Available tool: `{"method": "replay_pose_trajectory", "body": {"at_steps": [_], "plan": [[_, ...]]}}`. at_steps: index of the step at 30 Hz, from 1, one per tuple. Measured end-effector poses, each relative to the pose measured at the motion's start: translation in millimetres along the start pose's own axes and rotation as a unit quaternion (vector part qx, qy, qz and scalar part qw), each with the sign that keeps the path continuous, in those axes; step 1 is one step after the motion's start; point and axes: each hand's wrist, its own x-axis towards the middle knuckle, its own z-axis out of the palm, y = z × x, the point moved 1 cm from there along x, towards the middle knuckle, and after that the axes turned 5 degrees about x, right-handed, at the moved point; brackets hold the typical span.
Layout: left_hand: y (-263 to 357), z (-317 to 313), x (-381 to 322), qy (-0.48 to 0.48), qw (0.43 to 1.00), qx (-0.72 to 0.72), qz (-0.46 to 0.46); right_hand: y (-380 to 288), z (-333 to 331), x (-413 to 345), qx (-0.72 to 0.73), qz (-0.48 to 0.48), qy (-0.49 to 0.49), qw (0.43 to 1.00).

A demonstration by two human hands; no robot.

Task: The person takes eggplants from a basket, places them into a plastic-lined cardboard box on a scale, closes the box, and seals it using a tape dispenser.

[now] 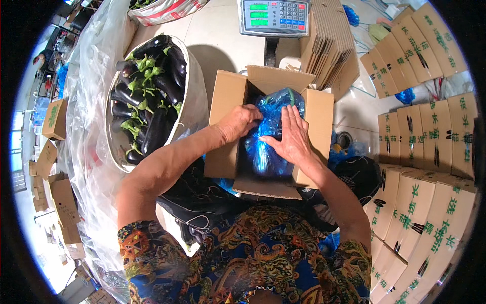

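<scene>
Before me stands a cardboard box with its flaps spread. A blue plastic bag of eggplants lies inside, its film gathered along the middle. My left hand has its fingers bent at the bag's left edge, their tips on the blue film; whether they pinch it is hard to tell. My right hand rests flat on the bag's right part, thumb spread towards the gathered film. Left of the box is a white tub heaped with dark purple eggplants with green stems.
Beyond the box stands a digital scale display, beside a stack of flattened cardboard. Printed cartons are piled along the right. Clear plastic sheeting hangs left of the tub. A few eggplants lie low by my left arm.
</scene>
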Motion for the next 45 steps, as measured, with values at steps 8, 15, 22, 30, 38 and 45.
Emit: {"method": "replay_pose_trajectory", "body": {"at_steps": [8, 15, 22, 30, 38, 45], "plan": [[-6, 5, 9, -0.007, 1.0, 0.022, -0.019, -7, 36, 21, -0.041, -0.007, -0.038, 0.998], [26, -29, 36, 0.178, 0.961, 0.209, 0.015, -6, 37, 29, -0.059, 0.063, -0.034, 0.996], [17, -58, 77, 0.02, 0.963, 0.263, -0.058, -9, 37, 31, -0.082, 0.069, -0.045, 0.993], [2, 1, 19, -0.061, 0.966, 0.251, -0.008, 2, 49, 26, -0.026, 0.041, 0.111, 0.993], [0, 17, 13, -0.066, 0.938, 0.339, 0.021, -5, 23, 12, 0.06, 0.007, 0.186, 0.981], [-8, 37, 9, -0.038, 0.924, 0.38, 0.02, -20, -49, -49, 0.269, 0.023, -0.102, 0.957]]}}
